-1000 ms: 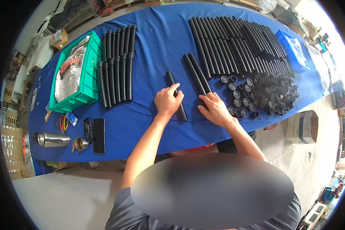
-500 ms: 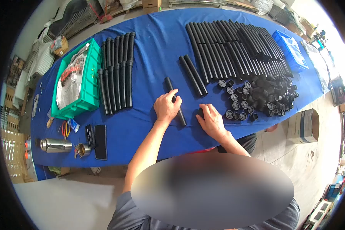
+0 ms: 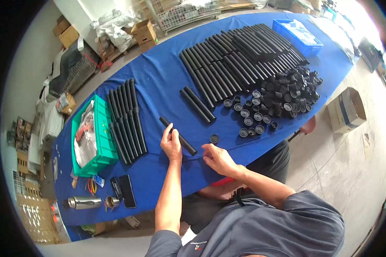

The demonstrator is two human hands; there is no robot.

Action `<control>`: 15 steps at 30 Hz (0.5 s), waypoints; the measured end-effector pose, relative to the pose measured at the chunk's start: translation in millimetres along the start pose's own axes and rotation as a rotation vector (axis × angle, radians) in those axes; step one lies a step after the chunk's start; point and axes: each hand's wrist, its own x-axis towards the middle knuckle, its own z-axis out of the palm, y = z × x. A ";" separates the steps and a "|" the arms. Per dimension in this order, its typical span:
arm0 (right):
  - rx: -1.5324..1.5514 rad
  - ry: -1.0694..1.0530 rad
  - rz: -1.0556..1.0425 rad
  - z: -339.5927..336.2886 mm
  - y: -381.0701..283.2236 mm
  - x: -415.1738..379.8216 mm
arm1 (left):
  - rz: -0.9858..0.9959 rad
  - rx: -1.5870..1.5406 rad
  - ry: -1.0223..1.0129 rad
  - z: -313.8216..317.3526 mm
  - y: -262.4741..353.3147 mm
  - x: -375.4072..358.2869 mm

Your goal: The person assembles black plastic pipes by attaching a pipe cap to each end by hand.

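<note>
My left hand [image 3: 171,145] is closed round a black tube [image 3: 185,144] just above the blue cloth. To its right, my right hand [image 3: 218,159] has its fingers apart with nothing in them. A single black cap [image 3: 214,138] lies on the cloth just above my right fingertips. Two loose black tubes [image 3: 197,104] lie side by side farther up. Beyond them is a large block of black tubes [image 3: 218,64], with a pile of black caps [image 3: 283,92] at its lower right.
Joined black tubes [image 3: 126,122] lie at the left beside a green crate [image 3: 105,141]. A steel flask [image 3: 85,202], a metal cup [image 3: 112,201] and a phone [image 3: 127,191] sit near the front left edge. A blue basket [image 3: 309,48] stands at the far right. A cardboard box [image 3: 346,110] is on the floor.
The view has turned and shifted. My left hand has raised the tube slightly. My right hand has let go of the cap, which now lies on the cloth.
</note>
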 end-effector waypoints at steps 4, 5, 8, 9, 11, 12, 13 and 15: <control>0.046 -0.042 -0.028 -13.5 -11.9 10.9 | 0.009 -0.028 0.020 -2.6 2.3 -3.6; 0.086 -0.067 -0.007 -17.6 -14.1 10.5 | 0.039 0.066 0.007 -6.5 4.0 -9.3; 0.172 -0.039 -0.167 -14.0 -4.0 7.5 | 0.092 0.319 -0.070 -22.6 39.4 -48.9; 0.169 0.009 -0.248 -10.5 4.6 10.0 | 0.029 0.361 -0.090 -28.5 54.9 -64.3; 0.182 -0.038 -0.238 -12.8 9.9 11.4 | -0.011 0.431 -0.140 -47.1 68.6 -87.7; 0.200 -0.138 -0.147 -22.5 1.9 10.7 | -0.017 0.454 -0.174 -56.9 71.2 -97.1; 0.220 -0.242 -0.057 -28.0 -1.7 10.3 | -0.055 0.513 -0.210 -66.1 73.2 -104.9; 0.229 -0.270 -0.062 -28.7 1.0 11.0 | -0.154 0.620 -0.268 -71.4 87.5 -113.5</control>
